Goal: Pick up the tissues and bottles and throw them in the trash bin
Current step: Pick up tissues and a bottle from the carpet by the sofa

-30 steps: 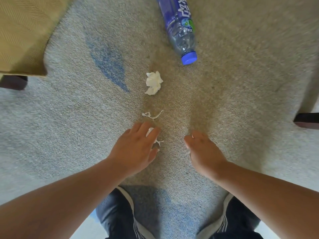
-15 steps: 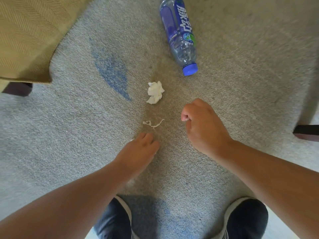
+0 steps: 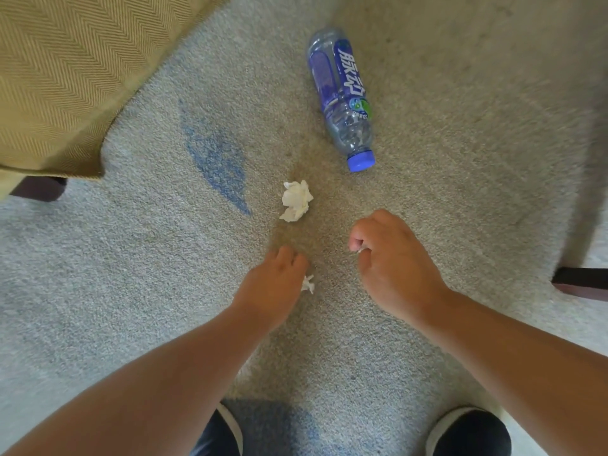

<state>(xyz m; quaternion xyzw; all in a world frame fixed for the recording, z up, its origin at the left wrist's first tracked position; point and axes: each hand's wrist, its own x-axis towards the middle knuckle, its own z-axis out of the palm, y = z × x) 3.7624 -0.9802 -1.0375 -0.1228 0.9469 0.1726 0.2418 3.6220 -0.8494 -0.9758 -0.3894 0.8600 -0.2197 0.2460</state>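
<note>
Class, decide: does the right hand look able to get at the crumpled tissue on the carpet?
Probably yes: only bare carpet lies between the right hand and the crumpled tissue, though its fingers seem to pinch a small scrap.

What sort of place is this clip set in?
Probably a home living room or lounge, seen at floor level: grey carpet with blue patches, a herringbone-upholstered seat on a dark wooden leg at the left, and another dark furniture foot at the right.
</note>
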